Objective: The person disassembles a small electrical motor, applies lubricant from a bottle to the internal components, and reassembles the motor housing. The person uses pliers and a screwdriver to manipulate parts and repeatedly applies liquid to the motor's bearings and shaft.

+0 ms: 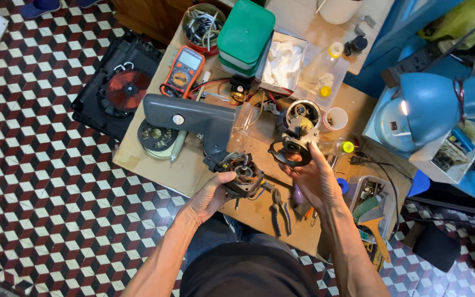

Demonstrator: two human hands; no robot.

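Head view: the left hand (211, 193) grips a wound motor stator (244, 175); just right of it, the right hand (315, 177) pinches a black end bracket (291, 150). Pliers (279, 208) lie under both on the tabletop (193, 165). Beyond, the rotor assembly (300, 118) stands upright, and a snagged lead could topple it.

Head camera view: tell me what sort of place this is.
Probably a small home repair workshop for electrical appliances. An orange multimeter and pliers lie on the cluttered workbench, and the left hand holds an electric motor.
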